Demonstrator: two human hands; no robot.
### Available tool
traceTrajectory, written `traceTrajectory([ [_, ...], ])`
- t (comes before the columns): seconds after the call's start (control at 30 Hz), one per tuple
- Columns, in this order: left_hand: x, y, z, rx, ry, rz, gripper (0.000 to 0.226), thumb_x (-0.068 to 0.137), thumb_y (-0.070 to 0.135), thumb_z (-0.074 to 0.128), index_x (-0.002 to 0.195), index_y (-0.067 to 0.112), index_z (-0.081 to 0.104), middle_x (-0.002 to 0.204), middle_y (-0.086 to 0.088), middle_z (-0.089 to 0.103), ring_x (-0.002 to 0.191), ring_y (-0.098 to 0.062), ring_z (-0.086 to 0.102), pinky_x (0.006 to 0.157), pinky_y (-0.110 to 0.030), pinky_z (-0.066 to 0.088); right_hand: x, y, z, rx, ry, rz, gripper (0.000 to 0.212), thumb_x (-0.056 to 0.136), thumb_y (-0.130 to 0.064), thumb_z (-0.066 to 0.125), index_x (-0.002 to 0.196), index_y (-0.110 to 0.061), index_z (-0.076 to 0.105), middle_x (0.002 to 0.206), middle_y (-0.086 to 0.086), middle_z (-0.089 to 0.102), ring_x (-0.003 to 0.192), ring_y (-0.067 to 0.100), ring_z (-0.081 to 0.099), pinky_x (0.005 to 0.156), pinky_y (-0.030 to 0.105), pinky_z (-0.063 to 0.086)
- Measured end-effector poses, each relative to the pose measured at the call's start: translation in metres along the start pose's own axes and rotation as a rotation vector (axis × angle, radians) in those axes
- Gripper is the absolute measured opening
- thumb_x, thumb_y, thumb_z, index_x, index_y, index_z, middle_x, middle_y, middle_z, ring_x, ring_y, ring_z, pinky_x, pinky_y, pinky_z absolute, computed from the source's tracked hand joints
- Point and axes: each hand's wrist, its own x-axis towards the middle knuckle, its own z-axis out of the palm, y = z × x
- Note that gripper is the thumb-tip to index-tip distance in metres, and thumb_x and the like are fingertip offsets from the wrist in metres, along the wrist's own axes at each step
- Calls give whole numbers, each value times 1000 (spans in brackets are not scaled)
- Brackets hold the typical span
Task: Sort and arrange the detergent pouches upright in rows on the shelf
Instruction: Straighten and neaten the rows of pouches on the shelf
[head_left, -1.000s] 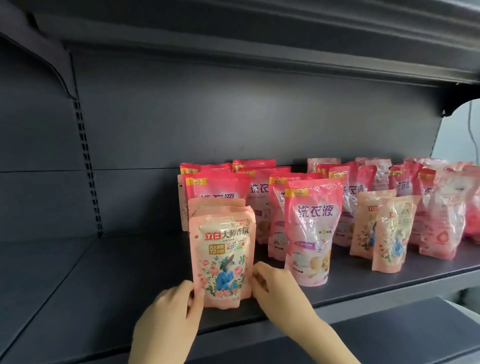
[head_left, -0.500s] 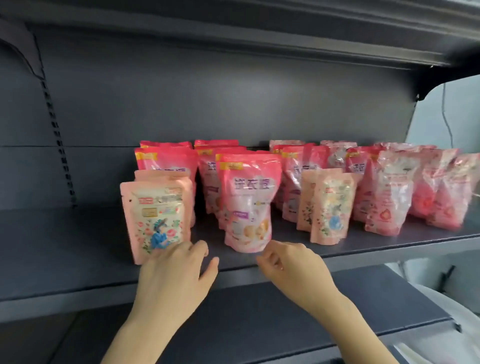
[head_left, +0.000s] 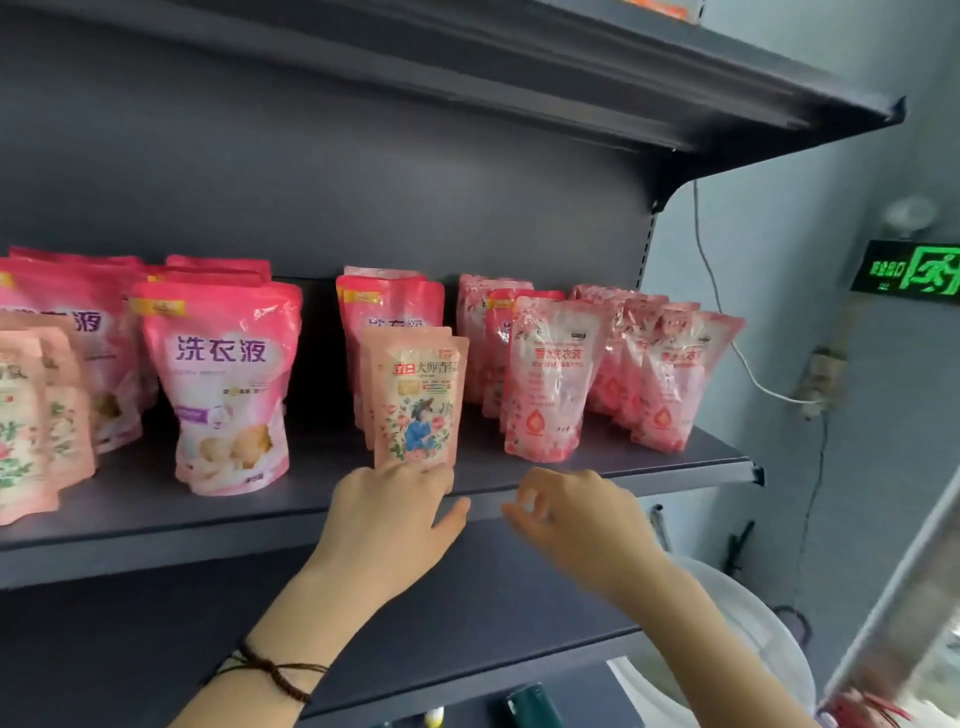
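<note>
Grey shelf (head_left: 130, 512) carries upright pink pouches (head_left: 223, 389). My left hand (head_left: 395, 514) touches the floral pouch (head_left: 418, 400) with straight fingers; my right hand (head_left: 576, 519) hovers loosely curled, empty.

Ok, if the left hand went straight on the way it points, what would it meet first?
The front peach floral pouch. The left hand points up and back at its base, and the fingertips seem to touch it already. A second pouch stands close behind.
</note>
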Motion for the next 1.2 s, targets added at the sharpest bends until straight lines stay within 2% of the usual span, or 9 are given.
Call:
traceTrajectory([
  [0.37, 102, 82, 70, -418, -36, 23, 23, 94, 52, 41, 103, 36, 54, 95, 18, 60, 83, -2, 57, 67, -25, 50, 42, 111, 1, 232, 40, 154, 30, 86, -54, 45, 86, -27, 60, 78, -9, 68, 75, 15, 62, 68, 34, 53],
  [0.47, 132, 103, 85, -580, -66, -10, 20, 93, 53, 41, 104, 40, 53, 94, 23, 60, 81, 5, 56, 68, -21, 49, 61, 136, -2, 390, 77, 147, 19, 80, -52, 46, 69, -42, 58, 63, -18, 62, 57, 4, 54, 60, 25, 47],
  [0.57, 158, 133, 105, -841, -37, -56, 17, 96, 46, 43, 105, 38, 56, 94, 21, 64, 85, 7, 59, 73, -22, 53, 80, 161, -4, 552, 143, 113, 25, 86, -36, 52, 62, -39, 58, 58, -7, 60, 50, 4, 45, 53, 23, 40],
  [0.7, 190, 177, 142, -1105, 89, -165, 19, 98, 40, 44, 116, 39, 50, 110, 24, 56, 99, 13, 53, 82, -9, 47, 99, 198, 2, 692, 323, 117, 14, 91, -21, 58, 82, -27, 66, 72, -7, 70, 64, 10, 64, 61, 25, 51],
  [0.77, 206, 198, 160, -1156, 164, -205, 26, 97, 44, 43, 122, 49, 40, 123, 29, 43, 113, 12, 46, 96, -16, 43, 106, 221, 5, 753, 498, 144, 16, 91, -15, 60, 85, -29, 64, 82, -16, 68, 76, 3, 63, 70, 18, 51],
  [0.87, 229, 221, 177, -1189, 329, -248, 39, 92, 52, 43, 126, 65, 28, 136, 31, 29, 128, 8, 34, 104, -20, 36, 121, 256, 9, 718, 661, 147, 30, 88, -9, 61, 110, -29, 60, 112, -15, 53, 110, 13, 52, 90, 34, 47],
  [1.03, 267, 236, 189, -1092, 518, -192, 49, 98, 30, 50, 137, 53, 30, 147, 16, 36, 135, 6, 29, 109, -10, 23, 145, 290, 8, 775, 602, 64, 73, 85, -6, 68, 133, -48, 33, 150, 7, 27, 137, 13, 23, 100, 10, 22],
  [1.13, 281, 240, 194, -1092, 574, -245, 51, 97, 30, 52, 141, 47, 31, 147, 21, 36, 137, 1, 30, 113, -21, 26, 158, 298, 11, 885, 547, 0, 73, 92, -11, 61, 139, -49, 21, 151, -12, 25, 138, -6, 20, 107, 14, 21],
  [1.2, 286, 243, 201, -1120, 600, -238, 53, 97, 32, 51, 143, 46, 28, 149, 22, 34, 139, 0, 28, 113, -19, 26, 168, 299, 17, 935, 513, -7, 70, 96, -17, 56, 143, -50, 16, 138, -32, 25, 124, -26, 22, 99, 2, 22],
])
